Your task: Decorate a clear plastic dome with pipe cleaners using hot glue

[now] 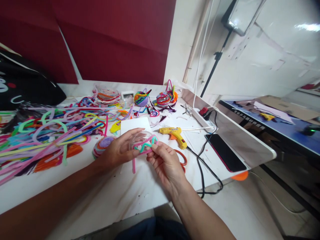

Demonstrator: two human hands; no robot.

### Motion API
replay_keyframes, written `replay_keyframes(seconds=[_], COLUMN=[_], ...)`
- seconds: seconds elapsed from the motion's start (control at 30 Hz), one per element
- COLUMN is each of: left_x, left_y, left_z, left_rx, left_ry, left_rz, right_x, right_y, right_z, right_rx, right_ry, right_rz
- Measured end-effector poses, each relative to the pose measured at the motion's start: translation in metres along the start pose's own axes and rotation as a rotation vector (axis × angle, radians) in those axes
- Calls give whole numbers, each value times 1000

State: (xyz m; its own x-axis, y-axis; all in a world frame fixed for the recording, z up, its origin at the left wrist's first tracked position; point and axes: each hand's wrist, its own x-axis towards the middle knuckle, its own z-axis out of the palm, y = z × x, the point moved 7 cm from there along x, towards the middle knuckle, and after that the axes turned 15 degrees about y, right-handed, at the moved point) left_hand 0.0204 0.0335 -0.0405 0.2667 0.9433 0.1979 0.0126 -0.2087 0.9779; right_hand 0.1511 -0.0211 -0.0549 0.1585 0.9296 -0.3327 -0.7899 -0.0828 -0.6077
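Note:
Between my two hands is a clear plastic cup (135, 139) with pink and zigzag green pipe cleaners (147, 145) on its side. My left hand (125, 146) wraps around the cup from the left, fingers over its far side and thumb in front. With thumb and fingertips, my right hand (166, 160) pinches the pipe cleaners at the cup's right edge. A pink pipe cleaner end hangs down below the cup. Just behind my right hand lies a yellow glue gun (175, 132), its nozzle pointing left. Red-handled scissors (183, 158) show partly beside my right hand.
A large heap of pipe cleaners (57, 133) covers the table's left side. Finished-looking colourful pieces (141, 98) stand along the back. At right are a power strip (200, 116), a phone (226, 153) and a looped black cable (210, 166) near the table edge.

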Motion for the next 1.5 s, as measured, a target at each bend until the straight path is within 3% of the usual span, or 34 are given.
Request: replay_keyframes(seconds=[0.53,0.83,0.9,0.97,1.1,1.17,1.27,1.33,1.5], left_x=[0,-5,-6,-6,-7,-7,-8,-8,-9], left_y=[-6,6,7,9,8,5,3,2,2], left_z=[1,1,0,1,2,2,3,3,5], left_rx=[-58,-146,-188,-244,-288,-285,-300,-304,-307], left_ry=[-6,124,149,151,140,143,136,133,130], left_rz=[-43,-152,-172,-177,-197,-209,-206,-207,-240], right_x=[-4,-6,-8,-9,-10,1,33,47,64], right_y=[-1,-6,-18,-40,-92,-101,-106,-109,-113], right_z=[2,0,-8,-16,-18,-17,-34,-39,-46], right_rx=[-14,-79,-222,-457,-1218,-1613,-2017,-2063,-2013], right_ry=[-15,-17,2,10,47,46,134,161,203], right_rz=[9,26,-63,-264,-938,-1098,-865,-781,-741])
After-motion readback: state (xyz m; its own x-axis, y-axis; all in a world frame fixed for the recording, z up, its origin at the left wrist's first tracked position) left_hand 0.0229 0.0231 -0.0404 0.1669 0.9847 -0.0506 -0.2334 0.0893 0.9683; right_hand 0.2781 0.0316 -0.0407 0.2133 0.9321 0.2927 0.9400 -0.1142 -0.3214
